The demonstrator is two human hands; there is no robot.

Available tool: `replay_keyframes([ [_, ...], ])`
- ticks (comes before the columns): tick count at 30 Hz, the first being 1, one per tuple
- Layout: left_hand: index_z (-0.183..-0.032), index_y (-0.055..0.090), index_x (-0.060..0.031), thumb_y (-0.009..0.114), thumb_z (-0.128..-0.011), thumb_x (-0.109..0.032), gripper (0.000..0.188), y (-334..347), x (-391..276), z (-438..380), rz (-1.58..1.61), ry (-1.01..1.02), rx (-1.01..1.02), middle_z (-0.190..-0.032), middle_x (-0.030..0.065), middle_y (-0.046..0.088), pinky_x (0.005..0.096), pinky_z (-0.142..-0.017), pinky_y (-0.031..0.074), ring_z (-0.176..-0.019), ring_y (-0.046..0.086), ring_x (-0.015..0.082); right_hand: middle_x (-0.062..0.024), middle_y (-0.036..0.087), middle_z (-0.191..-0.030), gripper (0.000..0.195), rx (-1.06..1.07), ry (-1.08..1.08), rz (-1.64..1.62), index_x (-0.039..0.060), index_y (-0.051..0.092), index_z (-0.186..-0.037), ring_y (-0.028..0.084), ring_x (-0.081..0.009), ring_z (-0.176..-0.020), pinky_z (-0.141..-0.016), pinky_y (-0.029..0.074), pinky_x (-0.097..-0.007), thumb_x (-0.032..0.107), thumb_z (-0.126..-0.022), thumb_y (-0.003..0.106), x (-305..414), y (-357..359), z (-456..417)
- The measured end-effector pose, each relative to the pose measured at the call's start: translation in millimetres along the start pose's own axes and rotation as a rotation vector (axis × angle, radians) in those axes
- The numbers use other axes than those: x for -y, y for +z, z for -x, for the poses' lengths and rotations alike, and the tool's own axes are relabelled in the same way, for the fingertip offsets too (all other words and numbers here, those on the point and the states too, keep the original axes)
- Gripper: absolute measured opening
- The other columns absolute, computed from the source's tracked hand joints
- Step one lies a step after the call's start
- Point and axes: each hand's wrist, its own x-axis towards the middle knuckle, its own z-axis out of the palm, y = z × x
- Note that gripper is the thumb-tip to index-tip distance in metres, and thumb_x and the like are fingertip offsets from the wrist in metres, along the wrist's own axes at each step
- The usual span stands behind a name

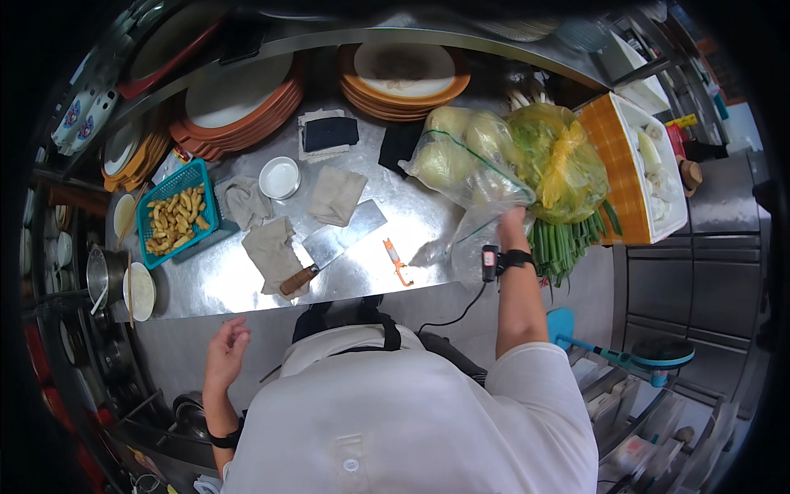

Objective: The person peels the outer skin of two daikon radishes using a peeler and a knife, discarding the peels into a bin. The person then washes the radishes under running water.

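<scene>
My right hand (511, 222) reaches into or against a clear plastic bag (460, 157) of round pale green vegetables; its fingers are hidden by the plastic. Beside that bag lie a yellow plastic bag (565, 163) of greens and a bunch of green onions (558, 247). Below the front edge of the steel table (203, 290), my left hand (228, 346) hangs with loosely bent fingers and holds nothing. On the table are a cleaver (345, 234) with a wooden handle, an orange-handled peeler (395, 259), folded grey cloths (336, 196) and a small white bowl (279, 178).
A teal basket (212, 204) of ginger stands at the left, near a metal pot (102, 275). Stacked orange-rimmed plates (404, 77) line the back under a steel shelf (382, 38). At the right is a foam box (673, 204) of white vegetables; a blue fan (660, 355) stands below.
</scene>
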Motion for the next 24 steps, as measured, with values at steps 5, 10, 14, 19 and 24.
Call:
replay_keyframes([
  [5,-0.123,0.058,-0.0005,0.061,-0.093,-0.009,0.031,-3.3,0.0,-0.9,-0.028,-0.019,-0.003,-0.094,0.0016,0.062,0.0237,-0.079,0.047,-0.086,0.056,0.0089,-0.0162,0.065,-0.108,0.047,0.163,0.455,-0.465,-0.0008,0.060,-0.118,0.062,-0.0268,-0.100,-0.086,0.050,-0.0388,0.028,-0.082,0.068,-9.7,-33.8,14.7],
  [10,-0.124,0.057,0.0012,0.059,-0.093,-0.007,0.032,-0.8,-3.8,-3.0,-0.025,-0.037,-0.013,-0.095,0.0035,0.063,0.0247,-0.080,0.048,-0.085,0.058,0.0102,-0.0105,0.068,-0.105,0.039,0.155,0.608,-0.369,0.0004,0.063,-0.118,0.064,-0.0211,-0.095,-0.082,0.051,-0.0358,0.020,-0.084,0.068,-44.3,-61.5,86.6],
  [14,-0.125,0.056,0.0016,0.057,-0.093,-0.006,0.032,-1.5,-2.5,-10.6,-0.050,-0.047,0.021,-0.095,0.0048,0.064,0.0257,-0.081,0.049,-0.087,0.059,0.0114,-0.0113,0.069,-0.103,0.042,0.046,0.174,0.006,-0.0024,0.062,-0.119,0.065,-0.0191,-0.092,-0.079,0.051,-0.0317,0.016,-0.082,0.070,-29.7,-72.5,135.1],
  [19,-0.122,0.059,-0.0006,0.060,-0.093,-0.009,0.030,9.3,-22.4,-32.9,-0.076,0.013,0.092,-0.093,0.0031,0.064,0.0236,-0.076,0.047,-0.084,0.058,0.0089,-0.0142,0.068,-0.105,0.061,0.055,0.163,0.135,-0.0043,0.058,-0.124,0.065,-0.0196,-0.092,-0.079,0.051,-0.0305,0.016,-0.071,0.081,-39.7,-90.9,157.7],
  [24,-0.122,0.057,0.0003,0.060,-0.093,-0.008,0.031,22.9,-42.0,-62.9,-0.177,0.102,0.232,-0.094,0.0047,0.065,0.0252,-0.077,0.049,-0.086,0.061,0.0109,-0.0126,0.066,-0.106,0.065,-0.044,0.413,-0.178,-0.0038,0.056,-0.124,0.063,-0.0184,-0.092,-0.079,0.051,-0.0306,0.018,-0.069,0.083,-56.6,-63.8,176.4],
])
